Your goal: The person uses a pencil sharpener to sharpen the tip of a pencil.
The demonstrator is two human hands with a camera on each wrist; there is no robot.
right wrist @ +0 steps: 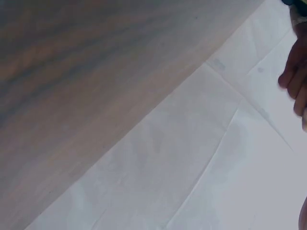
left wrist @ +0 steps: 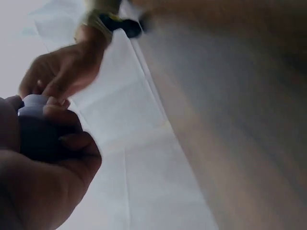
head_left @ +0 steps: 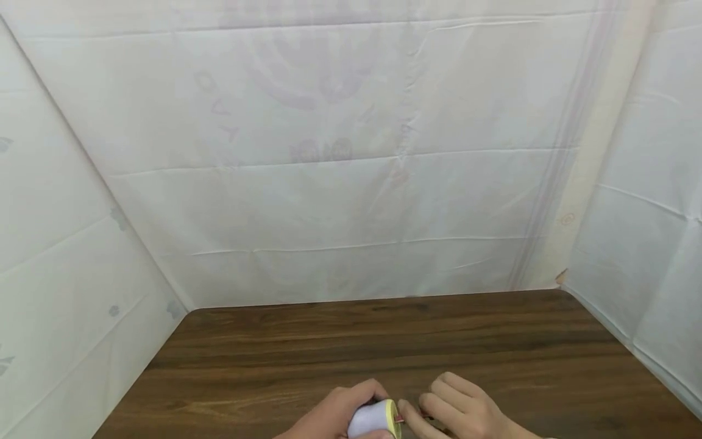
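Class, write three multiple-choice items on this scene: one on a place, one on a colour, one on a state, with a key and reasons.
1. Where is the small white roll with a yellow rim?
A. at the table's far edge
B. at the table's near edge, in the left hand
C. on the white sheet

2. What colour is the wooden table?
A. dark brown
B. white
C. green

3. What is the right hand doing?
A. lying flat, away from the roll
B. raised to the white backdrop sheet
C. pinching something small at the roll's yellow end

Key: B, fingers wrap the roll near the bottom of the head view; A, dark grain shows; C, its fingertips meet there.
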